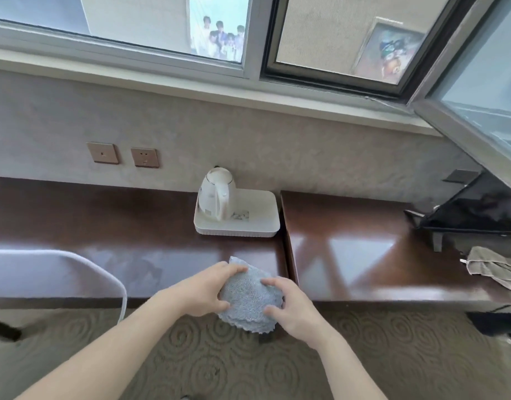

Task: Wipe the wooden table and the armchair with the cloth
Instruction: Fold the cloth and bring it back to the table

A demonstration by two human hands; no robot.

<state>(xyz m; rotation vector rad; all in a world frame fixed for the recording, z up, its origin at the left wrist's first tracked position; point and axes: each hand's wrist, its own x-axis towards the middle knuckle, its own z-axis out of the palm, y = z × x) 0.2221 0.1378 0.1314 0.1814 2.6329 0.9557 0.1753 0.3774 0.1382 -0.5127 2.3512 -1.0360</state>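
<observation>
Dark polished wood runs along a pale textured wall under a wide window [167, 33], forming one long surface [104, 226] with a seam near the middle where a second section [364, 255] begins. Two wall sockets [144, 157] sit above the left stretch. A white kettle [218, 197] stands on the left part of a white tray [257, 220], set back against the wall just left of the seam. On the far right, a dark screen [479, 209] leans on its stand, and a crumpled grey-green rag [493, 268] lies near the front edge. A patterned carpet [219, 365] covers the floor below. At the left, the curved back of a pale armchair [75, 269] rises in front of the surface.

Both forearms reach in from the bottom of the view. The left hand [202, 293] and the right hand [288, 307] hold a folded blue-grey cloth [247, 298] between them, fingers curled over its top and thumbs at its near side, so each grip closes on the cloth. The cloth sits at the front edge of the left section, just left of the seam, with its near part hanging past the edge above the carpet.

Bare wood stretches to the left of the hands toward the armchair, and a broad glossy patch lies open to the right between the seam and the rag.
</observation>
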